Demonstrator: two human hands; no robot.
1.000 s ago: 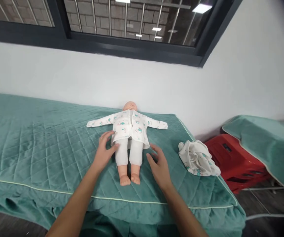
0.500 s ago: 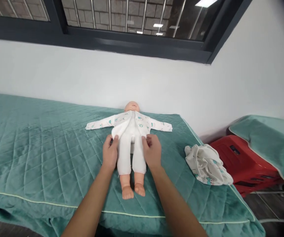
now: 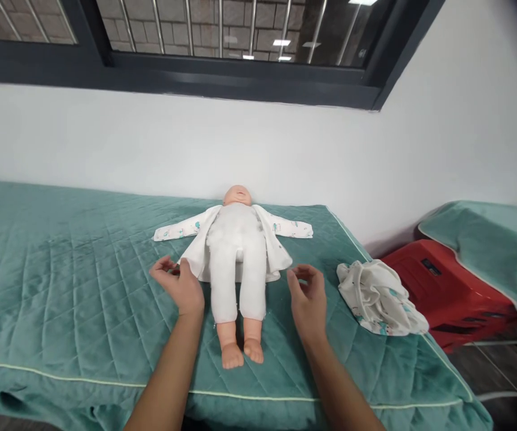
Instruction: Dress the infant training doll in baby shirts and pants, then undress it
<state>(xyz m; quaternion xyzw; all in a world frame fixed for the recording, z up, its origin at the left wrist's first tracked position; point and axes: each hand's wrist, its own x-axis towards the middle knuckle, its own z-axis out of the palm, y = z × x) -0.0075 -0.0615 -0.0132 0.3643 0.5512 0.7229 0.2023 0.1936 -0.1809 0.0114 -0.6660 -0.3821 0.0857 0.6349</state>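
A baby doll (image 3: 236, 263) lies on its back on the teal quilted bed (image 3: 69, 269), head toward the wall. It wears a white bodysuit, and its printed white jacket (image 3: 195, 254) lies spread open to both sides, sleeves stretched out. My left hand (image 3: 178, 286) rests beside the doll's hip at the corner of the jacket's left flap, fingers loosely curled and apart. On the other side of the doll's legs my right hand (image 3: 307, 296) hovers a little clear of the right flap, fingers loosely bent, holding nothing.
A crumpled printed white garment (image 3: 379, 296) lies on the bed near its right edge. Beyond that edge a red plastic stool (image 3: 447, 293) stands beside a second teal-covered bed (image 3: 487, 245). A white wall and a dark-framed window run behind.
My hands took the jacket's front flaps, pulled them apart and laid them open, baring the white bodysuit. Both hands have since let go and moved outward.
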